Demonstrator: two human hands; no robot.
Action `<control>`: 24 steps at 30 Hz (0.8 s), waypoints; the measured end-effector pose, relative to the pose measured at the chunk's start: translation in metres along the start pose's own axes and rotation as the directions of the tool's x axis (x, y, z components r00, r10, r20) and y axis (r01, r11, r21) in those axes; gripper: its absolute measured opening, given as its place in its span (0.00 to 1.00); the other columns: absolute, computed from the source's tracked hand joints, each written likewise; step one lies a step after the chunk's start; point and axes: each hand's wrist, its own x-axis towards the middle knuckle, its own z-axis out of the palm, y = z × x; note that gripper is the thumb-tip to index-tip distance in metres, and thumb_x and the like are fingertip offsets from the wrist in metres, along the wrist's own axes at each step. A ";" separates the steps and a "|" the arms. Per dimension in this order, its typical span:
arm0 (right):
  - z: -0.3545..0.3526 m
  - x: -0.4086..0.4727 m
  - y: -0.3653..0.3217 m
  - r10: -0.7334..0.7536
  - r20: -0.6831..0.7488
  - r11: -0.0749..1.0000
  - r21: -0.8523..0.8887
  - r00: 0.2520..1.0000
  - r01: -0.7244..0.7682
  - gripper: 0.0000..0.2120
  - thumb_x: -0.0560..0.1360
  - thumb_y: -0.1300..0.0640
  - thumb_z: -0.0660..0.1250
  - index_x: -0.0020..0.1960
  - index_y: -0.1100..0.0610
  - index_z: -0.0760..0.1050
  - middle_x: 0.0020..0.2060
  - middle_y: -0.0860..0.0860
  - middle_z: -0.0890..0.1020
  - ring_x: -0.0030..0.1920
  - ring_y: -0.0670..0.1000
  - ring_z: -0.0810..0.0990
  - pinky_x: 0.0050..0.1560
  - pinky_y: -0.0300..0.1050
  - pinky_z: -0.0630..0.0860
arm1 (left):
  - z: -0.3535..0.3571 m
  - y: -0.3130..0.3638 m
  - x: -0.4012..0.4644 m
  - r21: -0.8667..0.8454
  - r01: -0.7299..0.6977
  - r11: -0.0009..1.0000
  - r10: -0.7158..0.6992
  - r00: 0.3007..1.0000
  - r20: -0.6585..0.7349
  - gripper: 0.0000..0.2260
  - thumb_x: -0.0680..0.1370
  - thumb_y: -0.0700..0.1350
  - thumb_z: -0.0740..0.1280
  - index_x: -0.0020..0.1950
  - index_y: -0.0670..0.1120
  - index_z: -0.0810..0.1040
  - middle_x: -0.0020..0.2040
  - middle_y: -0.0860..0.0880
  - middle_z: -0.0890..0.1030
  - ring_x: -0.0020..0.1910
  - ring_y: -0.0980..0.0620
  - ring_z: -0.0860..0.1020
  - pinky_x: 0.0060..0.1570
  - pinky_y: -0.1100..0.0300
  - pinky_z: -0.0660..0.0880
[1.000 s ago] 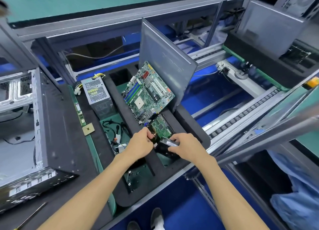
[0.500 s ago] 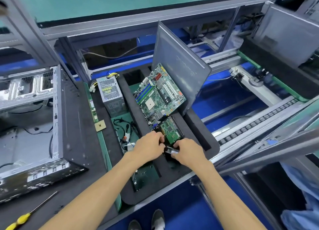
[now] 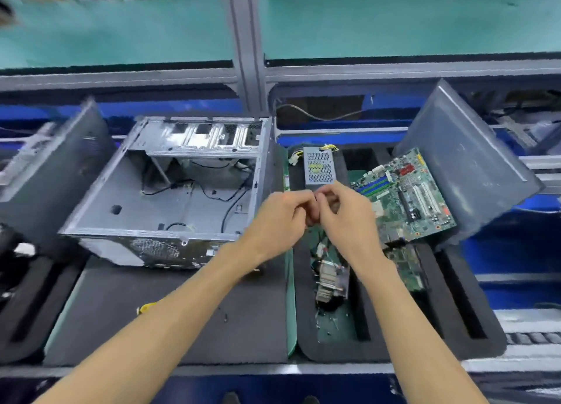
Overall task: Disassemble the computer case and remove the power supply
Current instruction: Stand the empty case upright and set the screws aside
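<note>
Meeting above the foam tray (image 3: 449,321), the left hand (image 3: 280,218) and right hand (image 3: 343,214) touch with fingers curled; whether they pinch something small I cannot tell. The power supply (image 3: 319,167) already lies in the tray's far compartment, out of the open computer case (image 3: 170,191), so removal looks finished. Next probably comes setting down whatever is held. The motherboard (image 3: 406,195) leans against the side panel (image 3: 467,164); a heatsink (image 3: 331,279) lies nearer.
</note>
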 end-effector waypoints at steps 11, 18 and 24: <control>0.134 0.015 -0.128 -0.237 0.271 0.971 0.036 0.933 0.237 0.05 0.80 0.54 0.65 0.52 0.51 0.80 0.37 0.41 0.80 0.39 0.42 0.77 0.42 0.46 0.76 | -0.181 -0.107 -0.050 -0.035 0.248 0.968 -0.249 0.938 -0.239 0.15 0.75 0.29 0.58 0.41 0.47 0.79 0.37 0.50 0.82 0.34 0.55 0.80 0.38 0.62 0.76; 0.207 0.013 -0.148 -0.022 0.472 0.974 -0.190 0.881 0.126 0.08 0.81 0.52 0.63 0.52 0.52 0.81 0.35 0.39 0.76 0.38 0.45 0.76 0.34 0.37 0.67 | -0.230 -0.181 -0.063 0.085 0.473 0.877 -0.475 0.880 0.006 0.08 0.79 0.38 0.63 0.48 0.50 0.77 0.47 0.47 0.82 0.43 0.48 0.83 0.44 0.51 0.81; 0.214 0.011 -0.145 0.171 0.511 0.958 -0.285 0.842 -0.022 0.16 0.81 0.50 0.59 0.50 0.58 0.82 0.43 0.55 0.85 0.43 0.57 0.82 0.44 0.49 0.78 | -0.206 -0.213 -0.035 0.374 0.442 0.815 -0.556 0.779 0.290 0.15 0.79 0.44 0.64 0.66 0.49 0.71 0.62 0.46 0.77 0.52 0.47 0.77 0.50 0.56 0.75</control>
